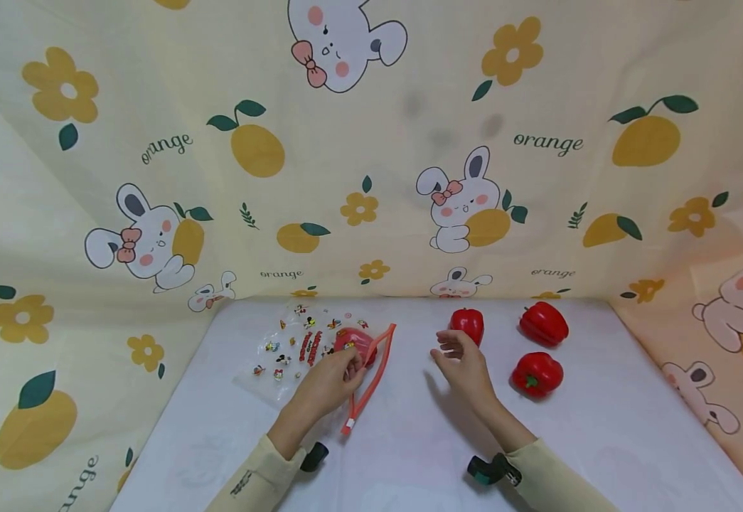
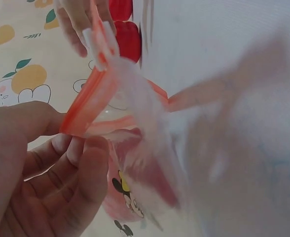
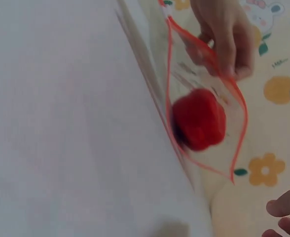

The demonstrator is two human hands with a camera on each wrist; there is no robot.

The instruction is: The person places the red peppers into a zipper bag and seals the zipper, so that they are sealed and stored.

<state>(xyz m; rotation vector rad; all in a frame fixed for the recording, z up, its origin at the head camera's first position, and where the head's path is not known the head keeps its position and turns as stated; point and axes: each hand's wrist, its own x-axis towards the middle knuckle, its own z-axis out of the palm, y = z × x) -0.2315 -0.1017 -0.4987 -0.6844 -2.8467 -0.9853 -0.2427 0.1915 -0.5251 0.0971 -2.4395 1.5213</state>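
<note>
My left hand (image 1: 328,382) pinches the orange-red zip edge of a clear printed zip bag (image 1: 281,359), holding its mouth apart. Inside the bag lies a red bell pepper (image 3: 199,120), seen through the opening in the right wrist view. My right hand (image 1: 466,370) hovers over the table with fingers loosely bent and nothing in them. Just beyond its fingertips is another red bell pepper (image 1: 468,324). In the left wrist view the zip edge (image 2: 93,101) sits between thumb and fingers, and a white slider (image 2: 101,48) shows on it.
Two more red bell peppers, one at the back (image 1: 544,323) and one nearer (image 1: 537,375), lie on the right of the white table (image 1: 409,455). A patterned cloth (image 1: 358,178) with rabbits and oranges hangs behind and at the sides.
</note>
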